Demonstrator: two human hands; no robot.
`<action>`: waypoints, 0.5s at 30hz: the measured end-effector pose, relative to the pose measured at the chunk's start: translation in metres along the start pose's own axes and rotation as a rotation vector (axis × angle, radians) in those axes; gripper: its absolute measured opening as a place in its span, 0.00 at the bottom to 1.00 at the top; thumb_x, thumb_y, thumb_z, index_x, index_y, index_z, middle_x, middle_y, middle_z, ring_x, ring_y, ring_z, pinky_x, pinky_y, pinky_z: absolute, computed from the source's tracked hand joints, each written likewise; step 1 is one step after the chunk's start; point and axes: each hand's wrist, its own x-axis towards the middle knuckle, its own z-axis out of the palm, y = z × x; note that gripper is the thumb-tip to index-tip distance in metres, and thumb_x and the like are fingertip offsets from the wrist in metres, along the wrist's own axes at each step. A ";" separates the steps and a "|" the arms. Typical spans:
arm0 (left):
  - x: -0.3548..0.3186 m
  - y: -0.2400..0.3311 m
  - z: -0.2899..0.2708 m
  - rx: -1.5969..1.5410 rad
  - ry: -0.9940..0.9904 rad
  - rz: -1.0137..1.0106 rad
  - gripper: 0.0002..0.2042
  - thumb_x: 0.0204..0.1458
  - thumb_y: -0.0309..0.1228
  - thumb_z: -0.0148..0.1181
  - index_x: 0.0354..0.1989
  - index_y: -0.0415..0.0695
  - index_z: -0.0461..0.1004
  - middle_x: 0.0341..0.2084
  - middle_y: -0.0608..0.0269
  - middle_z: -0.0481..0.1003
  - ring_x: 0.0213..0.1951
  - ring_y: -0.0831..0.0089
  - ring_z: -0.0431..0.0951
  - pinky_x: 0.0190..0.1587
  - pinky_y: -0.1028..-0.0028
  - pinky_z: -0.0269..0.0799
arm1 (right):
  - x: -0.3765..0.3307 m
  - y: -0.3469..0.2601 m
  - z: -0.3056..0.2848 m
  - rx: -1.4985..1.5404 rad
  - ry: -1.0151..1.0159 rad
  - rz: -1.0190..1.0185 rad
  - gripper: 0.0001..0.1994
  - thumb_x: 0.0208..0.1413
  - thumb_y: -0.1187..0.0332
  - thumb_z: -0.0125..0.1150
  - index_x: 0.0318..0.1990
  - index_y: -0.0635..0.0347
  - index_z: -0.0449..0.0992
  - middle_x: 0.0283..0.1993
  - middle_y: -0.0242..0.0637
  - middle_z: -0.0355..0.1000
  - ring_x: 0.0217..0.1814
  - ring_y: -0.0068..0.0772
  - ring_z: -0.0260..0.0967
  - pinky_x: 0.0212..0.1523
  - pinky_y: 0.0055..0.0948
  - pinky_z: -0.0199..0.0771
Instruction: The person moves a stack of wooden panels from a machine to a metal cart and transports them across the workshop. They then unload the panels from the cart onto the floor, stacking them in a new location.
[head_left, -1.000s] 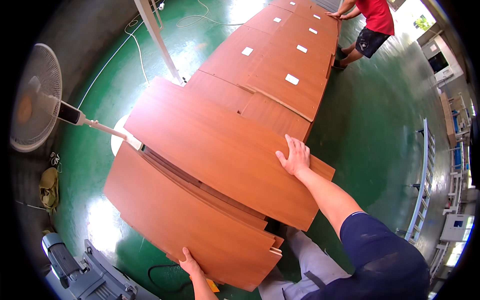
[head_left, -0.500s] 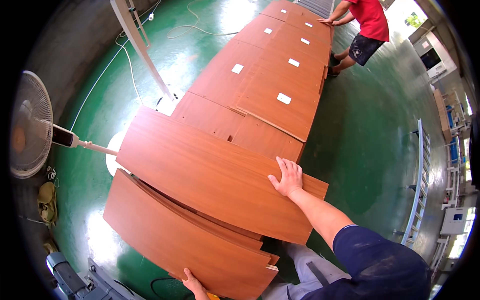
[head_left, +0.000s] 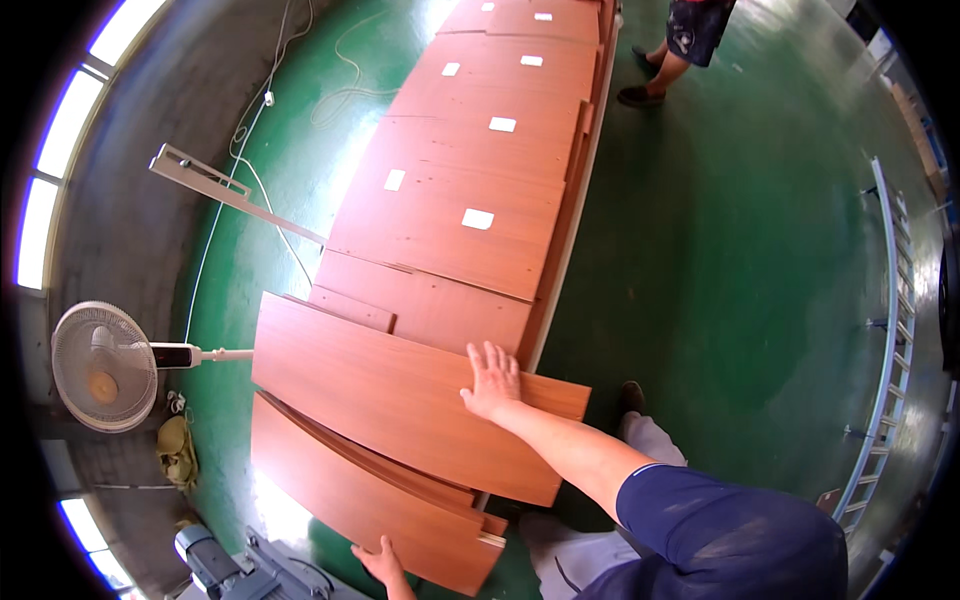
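Observation:
A long brown wood-grain panel (head_left: 400,395) lies crosswise at the near end of a row of similar panels. My right hand (head_left: 492,382) rests flat on its right part, fingers spread. Closer to me, a second wooden panel (head_left: 370,490) lies on top of other boards, whose edges show along its far side. My left hand (head_left: 382,566) holds this panel's near edge, thumb up at the rim; its other fingers are partly hidden. The row of brown panels (head_left: 450,205) stretches away from me, several bearing white labels (head_left: 478,218).
A white pedestal fan (head_left: 105,365) stands at the left, near an upright metal post (head_left: 235,200). A grey motor unit (head_left: 215,565) sits at lower left. A ladder-like metal frame (head_left: 885,350) is at the right. Another person's legs (head_left: 680,50) show beyond the row. Cables lie on the green floor.
My view has shifted, so the panels appear lower and further left. The other person's hands and upper body have left the view. Both my hands stay at the same panels.

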 end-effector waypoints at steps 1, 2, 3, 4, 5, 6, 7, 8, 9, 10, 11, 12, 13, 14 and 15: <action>-0.040 0.039 -0.002 0.114 -0.024 0.015 0.41 0.45 0.31 0.67 0.64 0.29 0.50 0.59 0.40 0.62 0.59 0.52 0.65 0.63 0.62 0.59 | -0.012 0.003 -0.005 0.030 -0.011 -0.077 0.40 0.47 0.54 0.62 0.68 0.53 0.54 0.70 0.49 0.49 0.74 0.49 0.38 0.71 0.49 0.38; -0.083 0.079 0.005 0.195 -0.096 -0.019 0.39 0.45 0.33 0.68 0.63 0.30 0.54 0.58 0.41 0.63 0.60 0.53 0.64 0.64 0.62 0.58 | -0.020 0.004 -0.015 0.078 -0.049 -0.173 0.40 0.46 0.57 0.63 0.68 0.55 0.54 0.70 0.50 0.47 0.75 0.51 0.37 0.71 0.49 0.38; -0.132 0.099 0.000 0.247 -0.272 -0.014 0.37 0.45 0.35 0.68 0.61 0.32 0.58 0.58 0.43 0.64 0.60 0.53 0.64 0.63 0.63 0.58 | -0.034 0.028 -0.013 0.162 0.085 -0.324 0.36 0.42 0.62 0.61 0.63 0.61 0.60 0.64 0.53 0.56 0.70 0.54 0.47 0.69 0.52 0.45; -0.182 0.177 0.003 0.266 -0.501 -0.065 0.33 0.47 0.38 0.67 0.60 0.35 0.62 0.58 0.46 0.65 0.60 0.54 0.65 0.63 0.63 0.60 | -0.039 0.044 -0.044 0.200 0.069 -0.495 0.30 0.39 0.68 0.59 0.55 0.65 0.65 0.55 0.52 0.63 0.61 0.53 0.59 0.64 0.48 0.57; -0.216 0.215 0.015 0.187 -0.785 0.092 0.31 0.49 0.43 0.64 0.59 0.38 0.65 0.60 0.49 0.64 0.62 0.55 0.64 0.62 0.63 0.61 | -0.036 0.078 -0.074 0.388 0.086 -0.489 0.23 0.35 0.71 0.58 0.45 0.63 0.67 0.45 0.50 0.64 0.49 0.49 0.64 0.51 0.46 0.66; -0.253 0.245 0.020 0.231 -0.961 0.159 0.31 0.50 0.43 0.62 0.59 0.39 0.65 0.59 0.49 0.66 0.60 0.54 0.66 0.61 0.63 0.62 | -0.031 0.110 -0.114 0.599 0.147 -0.410 0.23 0.37 0.74 0.57 0.47 0.66 0.68 0.48 0.50 0.65 0.51 0.49 0.66 0.51 0.41 0.69; -0.270 0.264 0.032 0.254 -1.113 0.260 0.30 0.51 0.44 0.61 0.59 0.40 0.65 0.57 0.48 0.67 0.58 0.53 0.67 0.60 0.63 0.64 | -0.011 0.146 -0.110 0.663 0.324 -0.375 0.25 0.41 0.75 0.58 0.52 0.67 0.68 0.52 0.49 0.66 0.57 0.49 0.63 0.58 0.41 0.64; -0.286 0.266 0.038 0.264 -1.251 0.363 0.29 0.52 0.45 0.60 0.59 0.41 0.66 0.56 0.47 0.69 0.57 0.51 0.69 0.59 0.63 0.65 | -0.013 0.168 -0.133 0.299 0.359 -0.374 0.29 0.44 0.74 0.60 0.58 0.66 0.65 0.58 0.49 0.64 0.63 0.48 0.59 0.64 0.40 0.59; -0.312 0.251 0.033 0.287 -1.345 0.332 0.29 0.52 0.45 0.59 0.59 0.41 0.66 0.55 0.47 0.69 0.55 0.50 0.70 0.57 0.62 0.66 | -0.021 0.211 -0.128 0.279 0.366 -0.383 0.30 0.46 0.71 0.62 0.60 0.65 0.63 0.61 0.48 0.62 0.65 0.47 0.58 0.65 0.40 0.56; -0.333 0.229 0.024 0.196 -1.244 0.311 0.29 0.52 0.46 0.59 0.58 0.41 0.66 0.53 0.47 0.71 0.53 0.49 0.71 0.56 0.62 0.67 | -0.031 0.251 -0.117 0.275 0.339 -0.341 0.30 0.48 0.71 0.62 0.61 0.64 0.63 0.62 0.48 0.62 0.65 0.47 0.58 0.65 0.40 0.57; -0.338 0.213 0.019 0.241 -1.186 0.145 0.28 0.51 0.45 0.59 0.58 0.42 0.67 0.52 0.47 0.72 0.53 0.50 0.72 0.56 0.62 0.67 | -0.040 0.294 -0.101 0.343 0.314 -0.223 0.29 0.50 0.70 0.61 0.62 0.62 0.63 0.62 0.48 0.61 0.64 0.46 0.58 0.64 0.40 0.58; -0.339 0.190 0.008 0.287 -1.131 -0.019 0.28 0.51 0.45 0.59 0.57 0.43 0.67 0.51 0.46 0.72 0.52 0.50 0.72 0.56 0.62 0.67 | -0.055 0.330 -0.083 0.410 0.301 -0.087 0.28 0.53 0.69 0.60 0.63 0.62 0.62 0.62 0.48 0.60 0.65 0.45 0.58 0.63 0.40 0.60; -0.348 0.143 -0.023 0.309 -0.999 -0.080 0.27 0.51 0.45 0.60 0.56 0.42 0.69 0.50 0.47 0.73 0.52 0.51 0.73 0.55 0.62 0.68 | -0.093 0.358 -0.070 0.324 0.275 -0.038 0.28 0.55 0.68 0.59 0.63 0.61 0.61 0.63 0.49 0.58 0.64 0.46 0.59 0.62 0.40 0.61; -0.348 0.095 -0.055 0.323 -0.871 -0.124 0.25 0.50 0.45 0.60 0.54 0.42 0.70 0.50 0.48 0.73 0.52 0.52 0.73 0.55 0.62 0.68 | -0.132 0.378 -0.056 0.222 0.259 0.018 0.28 0.55 0.68 0.58 0.63 0.62 0.61 0.62 0.50 0.60 0.63 0.49 0.59 0.63 0.41 0.60; -0.359 0.122 -0.053 0.349 -0.759 -0.221 0.24 0.50 0.45 0.60 0.52 0.42 0.71 0.50 0.48 0.73 0.52 0.53 0.73 0.55 0.62 0.68 | -0.116 0.425 -0.081 0.107 0.194 0.005 0.28 0.55 0.68 0.58 0.63 0.63 0.61 0.61 0.52 0.61 0.63 0.50 0.59 0.63 0.41 0.60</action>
